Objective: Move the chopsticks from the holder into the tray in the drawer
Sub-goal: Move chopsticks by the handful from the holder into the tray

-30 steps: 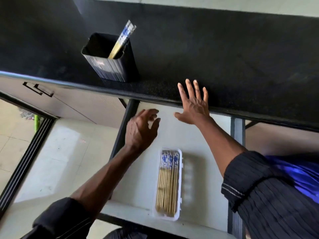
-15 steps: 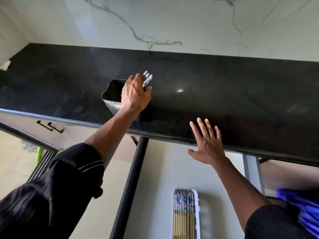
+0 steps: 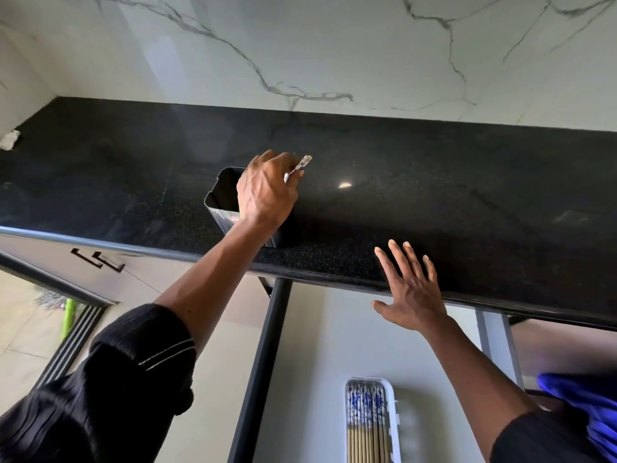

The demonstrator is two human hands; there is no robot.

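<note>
On the far left of the black counter lies a small white scrap, and below it are cabinet handles and something green on the floor. Right of these, near the counter's front edge, stands the dark holder. The left hand hovers right over its mouth, fingers curled round the chopsticks. Only the patterned tips show, pointing up and to the right past the knuckles. The rest of the sticks is hidden, so the pictures cannot tell whether their lower ends have cleared the holder.

The tray lies below and to the right of that hand, towards the person, in the open drawer under the counter. Its long axis runs away from the person, and a row of chopsticks already lies in it, patterned ends towards the counter. The tilted sticks would probably need turning to match before going in.

Between holder and tray, the counter's front edge overhangs the drawer. The right hand is spread at that edge, fingers straight, wide and holding nothing. It is the hand nearer the tray, and its forearm passes just beside it. Whether the palm rests on the edge cannot be told. Blue cloth shows at the far right.
</note>
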